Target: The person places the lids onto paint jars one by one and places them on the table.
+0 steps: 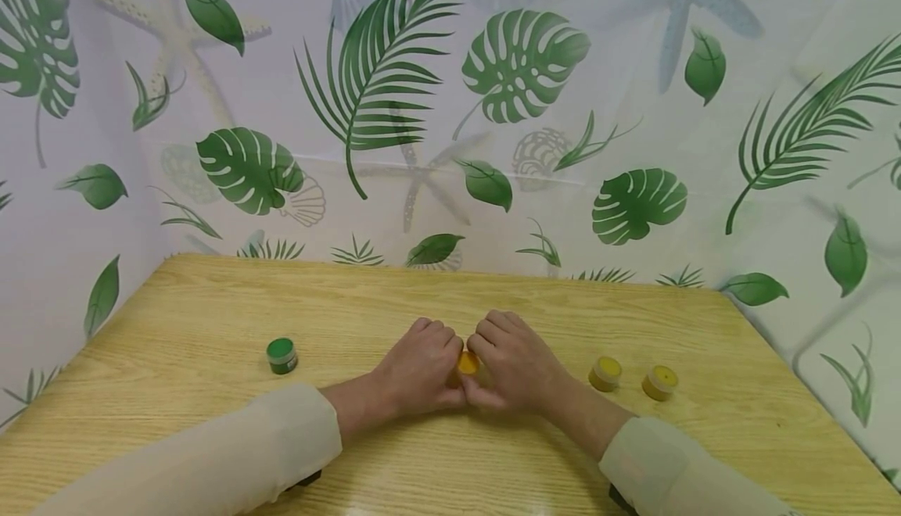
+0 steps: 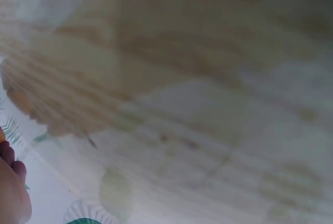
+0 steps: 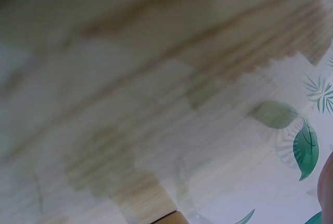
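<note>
Between both hands, over the middle of the wooden table, is a small jar with an orange top point(image 1: 468, 362), mostly covered by the fingers. My left hand point(image 1: 425, 361) grips it from the left, knuckles up. From the right, my right hand point(image 1: 515, 363) curls its fingers and thumb round the same jar. The thumbs come together on the near side of it. Only part of the left hand point(image 2: 11, 190) shows at the edge of the left wrist view. A sliver of the right hand point(image 3: 327, 193) appears in the right wrist view.
A small jar with a green lid point(image 1: 282, 355) stands to the left. Two yellow-topped jars point(image 1: 605, 374) sit side by side, right of the hands. The wooden table point(image 1: 450, 469) meets a leaf-patterned sheet point(image 1: 450, 133) at its back edge.
</note>
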{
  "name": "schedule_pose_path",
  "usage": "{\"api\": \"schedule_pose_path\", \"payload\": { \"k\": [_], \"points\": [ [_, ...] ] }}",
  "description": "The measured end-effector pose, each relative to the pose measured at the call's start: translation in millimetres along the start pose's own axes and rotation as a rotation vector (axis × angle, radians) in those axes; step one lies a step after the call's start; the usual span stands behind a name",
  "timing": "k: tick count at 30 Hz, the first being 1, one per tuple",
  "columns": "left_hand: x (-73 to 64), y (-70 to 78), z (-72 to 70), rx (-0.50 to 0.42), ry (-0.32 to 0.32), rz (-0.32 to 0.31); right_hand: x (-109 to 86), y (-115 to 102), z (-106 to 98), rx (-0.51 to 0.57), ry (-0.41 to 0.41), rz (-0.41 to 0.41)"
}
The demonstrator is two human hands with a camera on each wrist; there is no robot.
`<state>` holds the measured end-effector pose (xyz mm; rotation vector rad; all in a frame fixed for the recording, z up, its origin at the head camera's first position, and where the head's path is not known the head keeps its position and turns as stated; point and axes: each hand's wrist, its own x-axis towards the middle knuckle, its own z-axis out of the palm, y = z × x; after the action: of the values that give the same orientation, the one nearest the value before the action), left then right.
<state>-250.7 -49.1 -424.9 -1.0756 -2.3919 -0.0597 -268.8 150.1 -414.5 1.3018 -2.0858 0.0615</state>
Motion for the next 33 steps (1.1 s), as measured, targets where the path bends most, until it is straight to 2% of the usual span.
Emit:
{"api": "schedule_pose_path", "payload": {
  "k": [8,16,23,27,33],
  "points": [
    [1.2,1.5,-1.2,0.027,-0.018,0.010,-0.5,-0.4,0.3,-0.016,-0.009,0.018],
    [0.1,2.3,-0.1,0.013,-0.016,0.035,-1.9,-0.8,-0.5,-0.020,0.006,0.021],
    [-0.6,1.6,-0.1,-0.006,-0.034,-0.013,-2.9,0.0,-1.7,0.034,-0.020,0.022],
    [-0.4,1.5,0.2,-0.011,-0.017,-0.012,-2.3,0.0,-1.7,0.028,-0.036,0.002],
    [0.4,1.9,1.2,0.002,0.007,0.007,-2.0,0.2,-1.4,0.008,-0.009,-0.016]
  ]
}}
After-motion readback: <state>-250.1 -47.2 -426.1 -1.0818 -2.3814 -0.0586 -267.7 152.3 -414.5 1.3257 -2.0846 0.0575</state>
